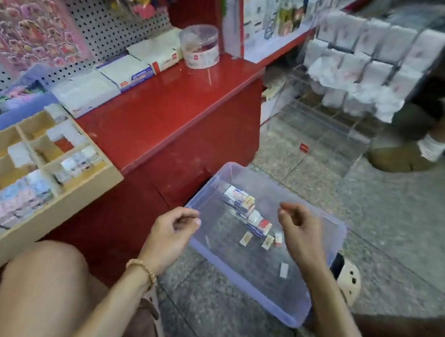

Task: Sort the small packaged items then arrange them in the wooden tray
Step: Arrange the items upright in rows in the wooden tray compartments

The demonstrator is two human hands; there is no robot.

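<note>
A clear plastic bin (329, 232) sits on the floor with a row of small packaged items (246, 211) inside and a few loose ones (268, 242) near its middle. My left hand (170, 235) hovers at the bin's left rim, fingers loosely curled, holding nothing. Over the bin's right side my right hand (300, 233) hangs with loosely curled fingers, also without anything in it. The wooden tray (90, 187) with compartments stands on the red shelf at the left; several compartments hold small packs.
The red shelf (166, 114) carries white packets and a round clear tub (200, 46). A clear rack of white packets (367, 63) stands at the right. Another person's foot (400, 157) is on the floor behind. A small red item (304, 147) lies on the floor.
</note>
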